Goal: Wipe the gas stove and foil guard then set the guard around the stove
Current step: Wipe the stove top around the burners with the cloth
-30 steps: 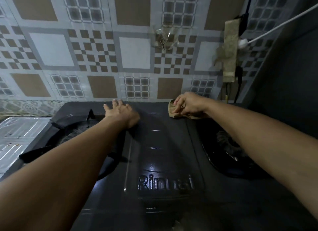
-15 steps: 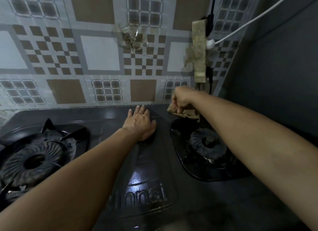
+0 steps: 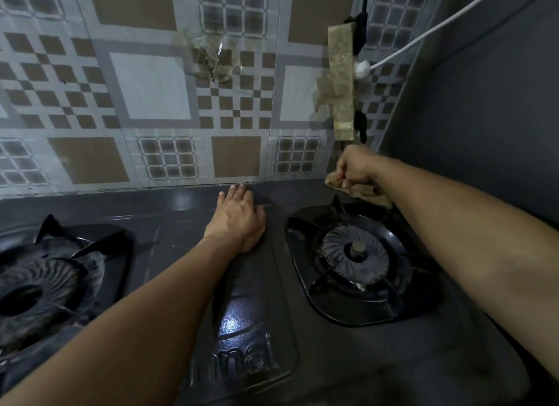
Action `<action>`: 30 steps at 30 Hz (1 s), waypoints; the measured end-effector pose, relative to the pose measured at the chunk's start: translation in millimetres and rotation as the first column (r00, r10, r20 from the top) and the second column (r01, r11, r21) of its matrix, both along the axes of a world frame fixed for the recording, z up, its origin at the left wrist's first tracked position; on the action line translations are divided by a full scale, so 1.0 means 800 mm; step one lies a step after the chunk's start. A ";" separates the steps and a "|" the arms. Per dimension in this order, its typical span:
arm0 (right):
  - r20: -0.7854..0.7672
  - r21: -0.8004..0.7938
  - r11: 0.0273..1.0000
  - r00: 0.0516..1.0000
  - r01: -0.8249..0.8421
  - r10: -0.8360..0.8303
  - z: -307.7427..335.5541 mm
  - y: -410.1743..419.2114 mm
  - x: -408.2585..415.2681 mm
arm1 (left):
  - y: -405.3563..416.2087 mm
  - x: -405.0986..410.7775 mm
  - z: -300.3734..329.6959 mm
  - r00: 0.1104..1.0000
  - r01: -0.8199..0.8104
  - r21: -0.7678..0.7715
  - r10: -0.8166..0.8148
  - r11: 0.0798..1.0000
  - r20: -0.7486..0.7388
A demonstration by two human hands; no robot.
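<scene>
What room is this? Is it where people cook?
Yes, most likely a home kitchen. A dark two-burner gas stove stands against a patterned tile wall, and the right hand grips a brown cloth at the stove's back corner while the left hand rests flat between the burners.

- The left hand (image 3: 239,219) lies flat, palm down, fingers straight and held together, pointing away from the person; its forearm runs back toward the lower left of the view.
- The right hand (image 3: 355,168) is further out and to the right, fingers curled into a closed grip, knuckles up.
- The right forearm stretches in from the right edge, bare like the left.
</scene>
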State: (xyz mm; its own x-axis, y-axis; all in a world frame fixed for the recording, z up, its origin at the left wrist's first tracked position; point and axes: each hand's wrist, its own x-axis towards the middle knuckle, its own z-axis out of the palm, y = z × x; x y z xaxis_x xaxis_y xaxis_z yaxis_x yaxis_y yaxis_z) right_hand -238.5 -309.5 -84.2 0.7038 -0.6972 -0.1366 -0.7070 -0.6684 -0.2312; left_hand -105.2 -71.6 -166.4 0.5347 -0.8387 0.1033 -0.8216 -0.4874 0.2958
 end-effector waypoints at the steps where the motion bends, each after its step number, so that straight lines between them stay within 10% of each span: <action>1: 0.024 0.025 0.998 0.998 -0.054 0.054 -0.003 0.006 0.002 | -0.001 -0.001 -0.001 1.000 -0.002 0.001 0.002 1.000 0.002; 10: 0.109 0.259 0.942 0.975 -0.214 0.192 -0.018 0.000 -0.032 | 0.003 -0.001 0.003 1.000 -0.004 0.013 0.004 1.000 0.007; 22: 0.153 0.165 0.959 0.967 -0.229 0.205 -0.018 0.016 -0.039 | 0.001 -0.003 0.002 1.000 -0.019 0.027 0.019 0.999 0.006; 30: 0.329 0.237 0.961 0.919 0.142 -0.217 -0.030 -0.001 -0.123 | 0.001 0.002 -0.001 1.000 -0.009 0.029 0.008 1.000 0.029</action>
State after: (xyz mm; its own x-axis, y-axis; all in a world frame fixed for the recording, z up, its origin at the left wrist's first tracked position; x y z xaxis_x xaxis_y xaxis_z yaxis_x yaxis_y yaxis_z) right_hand -337.0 -310.0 -107.8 0.5978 -0.7995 -0.0589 -0.6599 -0.4491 -0.6024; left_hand -103.8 -70.5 -167.3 0.5393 -0.8368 0.0941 -0.8251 -0.5028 0.2578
